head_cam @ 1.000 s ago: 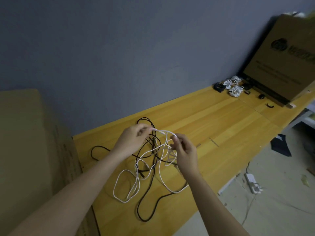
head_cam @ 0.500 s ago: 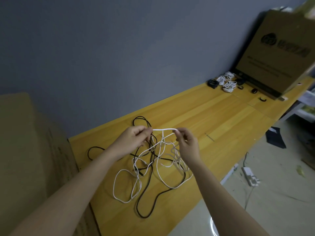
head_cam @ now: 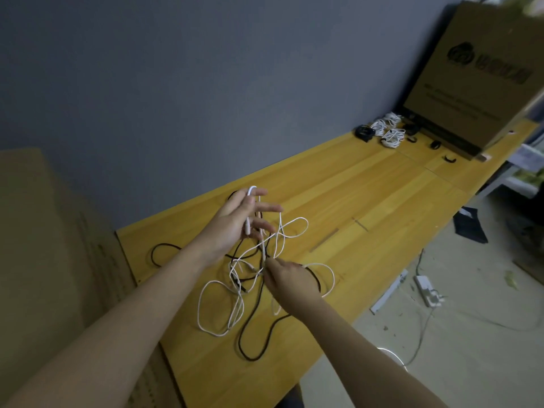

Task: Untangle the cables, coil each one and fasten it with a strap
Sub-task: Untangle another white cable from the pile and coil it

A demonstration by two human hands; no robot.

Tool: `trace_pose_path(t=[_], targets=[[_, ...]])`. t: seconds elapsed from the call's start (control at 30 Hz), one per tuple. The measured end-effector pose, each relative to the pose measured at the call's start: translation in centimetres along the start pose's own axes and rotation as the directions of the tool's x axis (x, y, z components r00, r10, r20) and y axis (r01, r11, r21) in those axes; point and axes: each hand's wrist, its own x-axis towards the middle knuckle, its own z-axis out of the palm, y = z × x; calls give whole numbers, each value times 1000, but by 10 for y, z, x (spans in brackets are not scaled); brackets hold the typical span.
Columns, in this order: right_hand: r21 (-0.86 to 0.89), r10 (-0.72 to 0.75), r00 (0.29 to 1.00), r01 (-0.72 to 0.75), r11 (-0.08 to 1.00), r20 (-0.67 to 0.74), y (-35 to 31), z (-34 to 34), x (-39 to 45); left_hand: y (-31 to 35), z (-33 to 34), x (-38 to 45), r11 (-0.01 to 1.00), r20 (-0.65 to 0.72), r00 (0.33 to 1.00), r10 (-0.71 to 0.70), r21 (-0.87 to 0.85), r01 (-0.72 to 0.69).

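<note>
A tangle of white cable [head_cam: 217, 307] and black cable [head_cam: 253, 328] lies on the yellow wooden table [head_cam: 368, 195]. My left hand [head_cam: 238, 222] is raised above the tangle, fingers spread, with the end of the white cable looped over its index finger and held against the palm. My right hand [head_cam: 290, 278] is lower, down at the tangle, pinching a white strand between thumb and fingers. White loops hang between the two hands. Several coiled white cables [head_cam: 388, 131] and a coiled black one [head_cam: 364, 132] lie at the table's far end, with loose black straps [head_cam: 449, 159] beside them.
A large cardboard box [head_cam: 482, 78] stands at the far right end of the table. Another cardboard box [head_cam: 53, 260] sits close on my left. A grey wall runs behind the table. On the floor to the right lie a white power strip [head_cam: 426, 290] and a dark cloth [head_cam: 468, 225].
My left hand rose and opened its fingers with the white cable's end looped over it. My right hand dropped down to the tangle and pinched a lower strand.
</note>
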Motion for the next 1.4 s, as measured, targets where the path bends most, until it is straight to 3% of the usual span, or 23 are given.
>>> trace_pose_path(t=[0.1,0.27,0.4,0.53,0.6,0.73,0.83,0.9,0.97,1.03,1.13,1.27,1.33,1.4], targets=[[-336,-275,949,213,918,-151,-14,-13,2,-1,-1,1,998,-2,999,33,56,-33],[-376,-516,823,412,830,-238,-18,-43,7,-9,-1,5,920,101,992,77,377,-110],[-372,-503,799,380,847,-331,-6,-66,3,-13,-4,7,596,182,983,-13,791,-139],[-384,-436,861,322,866,-263,6,-82,6,-14,-2,5,369,187,971,-149,922,-122],[-333,-337,915,253,908,-222,13,-85,9,-14,-1,5,320,175,966,-191,941,-108],[-154,-86,986,64,986,-141,27,-85,13,-10,0,6,380,192,951,-242,921,-89],[2,87,956,-90,996,-279,40,-78,14,-10,-3,6,397,240,938,-251,909,-126],[199,257,912,-200,959,-321,49,-74,12,-9,-7,5,490,230,954,-194,865,-108],[316,341,909,-258,913,-241,56,-69,11,-7,-9,4,626,189,978,-93,775,-90],[370,410,901,-335,867,-144,60,-64,13,-4,-8,4,671,137,990,10,733,-108],[480,556,831,-475,738,-32,69,-54,11,-2,-11,5,684,26,991,133,721,-110],[434,741,664,-699,569,98,100,-27,-17,1,-30,13,773,-212,941,262,631,-73],[430,808,584,-751,501,77,107,-20,-32,1,-35,15,770,-215,944,249,635,-58],[556,823,568,-693,458,30,107,-17,-36,-2,-36,14,767,-159,964,213,638,-64]])
